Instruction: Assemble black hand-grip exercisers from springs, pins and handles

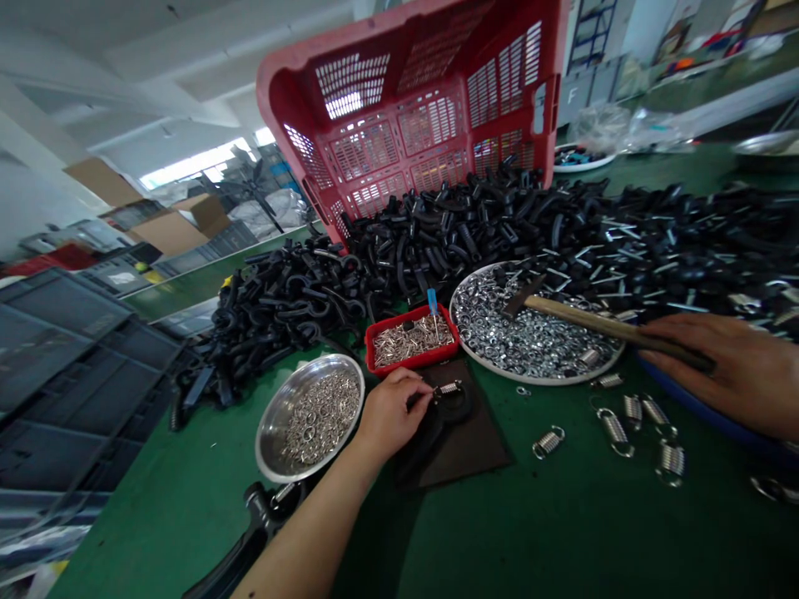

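Fitting: my left hand (392, 413) pinched a spring (448, 388) against the black plastic hook (430, 441) on the dark mat (480, 456) | my right hand (740, 374) lay fingers-together over the hammer handle (599, 322)

A bright window (193, 164) glows beyond cardboard boxes (167, 231) and a dark fan (250, 185).

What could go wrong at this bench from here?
The wooden-handled hammer in the right hand could slip and hit the left hand, which pinches a small steel spring above a dark pad. The tilted red plastic crate might slide, spilling black plastic parts onto the white plate of steel nuts.
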Available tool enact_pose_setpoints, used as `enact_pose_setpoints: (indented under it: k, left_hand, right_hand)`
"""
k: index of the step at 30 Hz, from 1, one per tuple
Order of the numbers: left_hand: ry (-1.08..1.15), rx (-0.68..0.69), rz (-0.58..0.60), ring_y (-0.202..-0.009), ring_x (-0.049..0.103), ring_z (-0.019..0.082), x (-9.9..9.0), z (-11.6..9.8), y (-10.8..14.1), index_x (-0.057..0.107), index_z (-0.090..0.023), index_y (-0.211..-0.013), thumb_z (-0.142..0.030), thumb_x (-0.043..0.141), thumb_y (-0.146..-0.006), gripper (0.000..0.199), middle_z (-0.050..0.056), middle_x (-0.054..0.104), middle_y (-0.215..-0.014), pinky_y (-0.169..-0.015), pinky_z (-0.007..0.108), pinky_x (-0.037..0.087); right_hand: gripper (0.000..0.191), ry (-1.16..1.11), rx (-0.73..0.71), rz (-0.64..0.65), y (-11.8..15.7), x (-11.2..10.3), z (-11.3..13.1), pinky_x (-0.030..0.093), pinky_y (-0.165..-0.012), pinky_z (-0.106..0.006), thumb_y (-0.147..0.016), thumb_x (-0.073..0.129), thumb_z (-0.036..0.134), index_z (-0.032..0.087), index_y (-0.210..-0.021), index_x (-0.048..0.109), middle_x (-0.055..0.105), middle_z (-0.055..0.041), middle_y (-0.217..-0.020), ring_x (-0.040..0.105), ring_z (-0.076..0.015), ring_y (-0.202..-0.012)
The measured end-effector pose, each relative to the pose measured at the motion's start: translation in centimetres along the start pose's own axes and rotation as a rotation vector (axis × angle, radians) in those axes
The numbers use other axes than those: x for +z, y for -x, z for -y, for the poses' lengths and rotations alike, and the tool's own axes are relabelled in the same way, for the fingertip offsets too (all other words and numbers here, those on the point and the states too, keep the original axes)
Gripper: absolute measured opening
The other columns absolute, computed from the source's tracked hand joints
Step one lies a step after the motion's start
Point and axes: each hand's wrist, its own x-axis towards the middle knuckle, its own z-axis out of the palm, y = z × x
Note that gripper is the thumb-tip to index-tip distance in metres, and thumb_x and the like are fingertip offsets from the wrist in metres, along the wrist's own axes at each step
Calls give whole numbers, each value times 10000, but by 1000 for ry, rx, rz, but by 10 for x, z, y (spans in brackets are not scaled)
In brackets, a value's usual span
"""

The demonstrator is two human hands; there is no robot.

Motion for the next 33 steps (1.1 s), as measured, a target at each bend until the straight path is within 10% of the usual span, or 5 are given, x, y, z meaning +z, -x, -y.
enact_pose_setpoints:
  k: [11, 23, 33]
  left_hand:
    - [-512, 129, 74, -712, 567, 127, 7, -8, 14, 591, -197, -966, -220, 371, -879, 238, 45, 567, -931, -570, 218, 461]
    - [-508, 183, 192, -717, 567, 124, 3, -6, 8, 567, -203, -970, -205, 378, -873, 213, 42, 527, -956, -620, 230, 478]
    - [-139, 42, 7, -800, 572, 120, 7, 2, 16, 607, -202, -887, -249, 439, -851, 178, 25, 578, -910, -713, 222, 468]
  right_hand:
    - [506, 1, -6, 12, -1, -2, -4, 434, -893, -437, -771, 369, 552, 192, -1054, 583, 604, -80, -1036, 546, -249, -974]
    - [491, -10, -8, 41, 0, -9, -5, 470, -840, -425, -762, 397, 561, 209, -1058, 570, 605, -65, -1010, 569, -233, -912]
    - [577, 85, 15, 67, 14, 0, -25, 449, -862, -454, -751, 351, 597, 182, -1082, 576, 595, -97, -1049, 553, -263, -958]
